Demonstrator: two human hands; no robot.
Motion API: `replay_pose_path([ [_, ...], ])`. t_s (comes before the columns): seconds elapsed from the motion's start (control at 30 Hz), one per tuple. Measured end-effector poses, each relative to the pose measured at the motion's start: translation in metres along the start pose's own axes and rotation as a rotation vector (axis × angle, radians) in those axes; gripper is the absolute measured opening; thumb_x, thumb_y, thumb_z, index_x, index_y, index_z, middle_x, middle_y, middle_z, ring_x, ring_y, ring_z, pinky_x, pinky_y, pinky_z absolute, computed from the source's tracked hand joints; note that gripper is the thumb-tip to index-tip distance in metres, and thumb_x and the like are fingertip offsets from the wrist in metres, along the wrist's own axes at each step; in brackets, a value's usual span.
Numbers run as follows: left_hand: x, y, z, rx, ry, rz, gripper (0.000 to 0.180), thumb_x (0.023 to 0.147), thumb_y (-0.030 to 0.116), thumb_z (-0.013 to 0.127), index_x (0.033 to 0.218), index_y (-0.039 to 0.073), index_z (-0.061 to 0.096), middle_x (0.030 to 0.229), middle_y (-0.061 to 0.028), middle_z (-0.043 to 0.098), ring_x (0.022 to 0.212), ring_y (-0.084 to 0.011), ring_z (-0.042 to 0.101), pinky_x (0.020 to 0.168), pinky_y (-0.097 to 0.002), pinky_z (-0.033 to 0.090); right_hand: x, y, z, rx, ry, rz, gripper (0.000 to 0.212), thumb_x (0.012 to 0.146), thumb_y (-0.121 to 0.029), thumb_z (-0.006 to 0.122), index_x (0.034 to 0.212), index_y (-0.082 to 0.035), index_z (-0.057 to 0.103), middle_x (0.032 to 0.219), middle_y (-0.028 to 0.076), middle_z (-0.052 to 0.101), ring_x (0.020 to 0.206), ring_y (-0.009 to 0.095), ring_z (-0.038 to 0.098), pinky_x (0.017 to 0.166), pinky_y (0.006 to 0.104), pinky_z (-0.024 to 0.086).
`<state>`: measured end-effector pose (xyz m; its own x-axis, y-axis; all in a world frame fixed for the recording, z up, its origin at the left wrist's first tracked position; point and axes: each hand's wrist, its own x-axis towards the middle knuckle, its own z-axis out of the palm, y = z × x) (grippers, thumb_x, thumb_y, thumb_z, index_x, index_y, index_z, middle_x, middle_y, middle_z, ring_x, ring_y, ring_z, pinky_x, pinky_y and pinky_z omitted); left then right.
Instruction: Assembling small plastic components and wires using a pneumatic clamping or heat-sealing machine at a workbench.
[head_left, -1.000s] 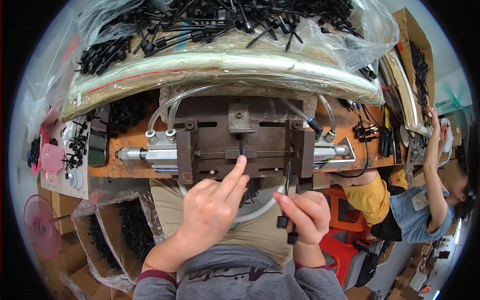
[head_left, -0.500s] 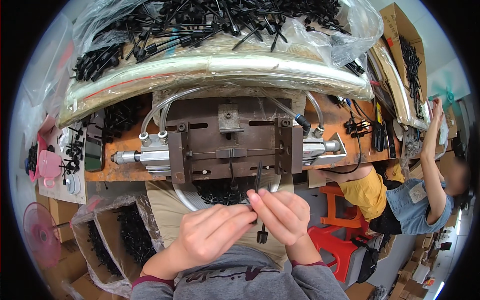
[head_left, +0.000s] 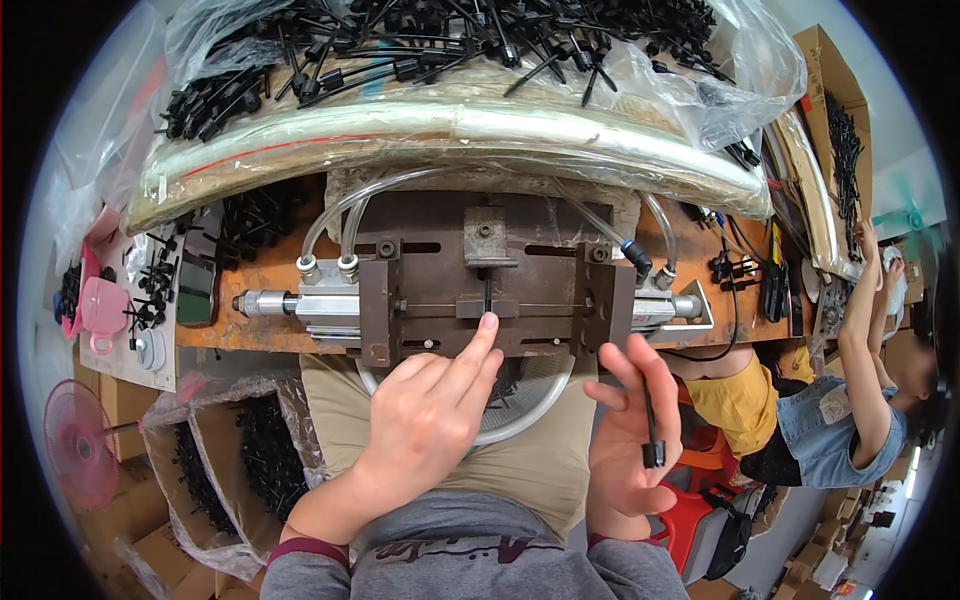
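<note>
Half a second back both hands were pinching a thin black plastic pin together near the lap; now they've split. The left hand (head_left: 425, 425) has gone up, index finger pressing a short black pin (head_left: 487, 292) into the slot of the rusty brown metal press jig (head_left: 480, 290), other fingers loosely curled. The right hand (head_left: 625, 440) hangs back, pinching another slim black pin with a blocky end (head_left: 650, 425). Looks light, stiff, bit fiddly; I'd take it mid-shaft. The clear plastic bag of black pins (head_left: 450, 40) sits farther back on the table (head_left: 250, 275).
</note>
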<state>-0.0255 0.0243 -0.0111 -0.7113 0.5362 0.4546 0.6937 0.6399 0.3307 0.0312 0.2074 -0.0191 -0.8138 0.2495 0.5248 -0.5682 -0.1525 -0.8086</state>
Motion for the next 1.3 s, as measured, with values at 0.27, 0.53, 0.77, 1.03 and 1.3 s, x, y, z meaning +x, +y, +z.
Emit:
replay_pose_path([
  [0.27,0.002,-0.001,0.001,-0.035,-0.002,-0.026,0.027,0.069,0.007,0.075,0.094,0.001,0.07,0.119,-0.0121,0.065,0.06,-0.0166,0.061,0.059,-0.0264,0.048,0.003,0.006,-0.005,-0.239,-0.222,-0.088,0.068,0.073,-0.007,0.081,0.127,0.005,0.042,0.135,0.04,0.037,0.116,0.048,0.053,0.085,0.0426,0.057],
  [0.53,-0.001,-0.004,0.002,-0.03,0.006,-0.031,0.025,0.069,0.007,0.075,0.093,0.002,0.07,0.118,-0.0112,0.066,0.058,-0.0165,0.061,0.057,-0.0262,0.048,0.011,-0.007,0.01,-0.855,-0.411,-0.198,0.032,0.064,0.001,0.08,0.095,-0.001,0.071,0.117,0.02,0.062,0.09,0.031,0.068,0.074,0.0332,0.058],
  [0.77,-0.012,-0.006,-0.03,-0.167,-0.232,0.031,0.023,0.071,0.011,0.075,0.092,0.004,0.07,0.113,-0.0095,0.068,0.061,-0.0179,0.063,0.056,-0.0286,0.049,0.016,0.004,0.017,-0.944,-0.459,-0.227,0.028,0.063,-0.001,0.079,0.089,0.0,0.069,0.113,0.019,0.066,0.085,0.027,0.069,0.068,0.0314,0.055],
  [1.03,-0.057,-0.012,-0.002,-0.367,-0.504,0.007,0.027,0.077,0.022,0.071,0.098,0.006,0.067,0.105,-0.0074,0.067,0.076,-0.0222,0.067,0.064,-0.0337,0.054,0.017,0.025,0.034,-1.181,-0.614,-0.277,0.023,0.068,-0.005,0.063,0.09,0.003,0.064,0.121,0.021,0.062,0.057,0.012,0.058,0.058,0.024,0.047],
  [1.3,-0.077,-0.009,0.014,-0.419,-0.515,-0.032,0.033,0.079,0.027,0.07,0.102,0.004,0.066,0.107,-0.0105,0.067,0.088,-0.0231,0.068,0.072,-0.033,0.055,0.023,0.023,0.038,-1.254,-0.597,-0.219,0.022,0.07,-0.008,0.073,0.09,-0.003,0.066,0.12,0.013,0.065,0.053,0.013,0.055,0.054,0.0239,0.045],
])
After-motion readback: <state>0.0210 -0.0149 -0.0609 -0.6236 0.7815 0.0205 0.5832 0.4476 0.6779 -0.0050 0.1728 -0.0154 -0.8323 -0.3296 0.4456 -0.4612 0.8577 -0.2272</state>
